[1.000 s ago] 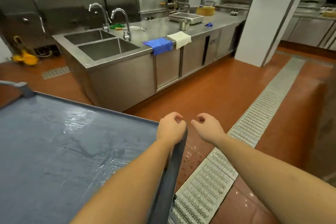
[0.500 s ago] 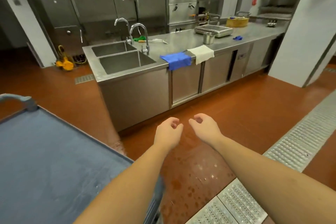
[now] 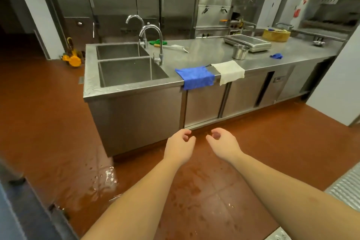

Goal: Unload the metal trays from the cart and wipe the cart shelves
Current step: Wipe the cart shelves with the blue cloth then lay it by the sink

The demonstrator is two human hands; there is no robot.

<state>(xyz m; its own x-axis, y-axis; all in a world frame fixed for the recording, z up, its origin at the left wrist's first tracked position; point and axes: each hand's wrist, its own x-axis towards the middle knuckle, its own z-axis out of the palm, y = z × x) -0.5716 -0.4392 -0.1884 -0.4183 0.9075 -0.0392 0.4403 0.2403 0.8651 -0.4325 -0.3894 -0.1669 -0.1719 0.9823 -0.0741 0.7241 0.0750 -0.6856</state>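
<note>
Only a corner of the grey-blue cart shows at the bottom left. My left hand and my right hand hang side by side over the red floor, fingers loosely curled, holding nothing. Ahead stands a steel counter with a blue cloth and a white cloth draped over its front edge. Metal trays lie stacked on the counter at the back right, with a steel cup in front of them.
A double sink with two taps fills the counter's left end. The floor is wet in front of it. A floor drain grate runs at the right. A white pillar stands at the far right.
The view has turned and moved toward the counter, so the cart has slid almost out of sight at the bottom left. My left hand has let go of the cart's edge.
</note>
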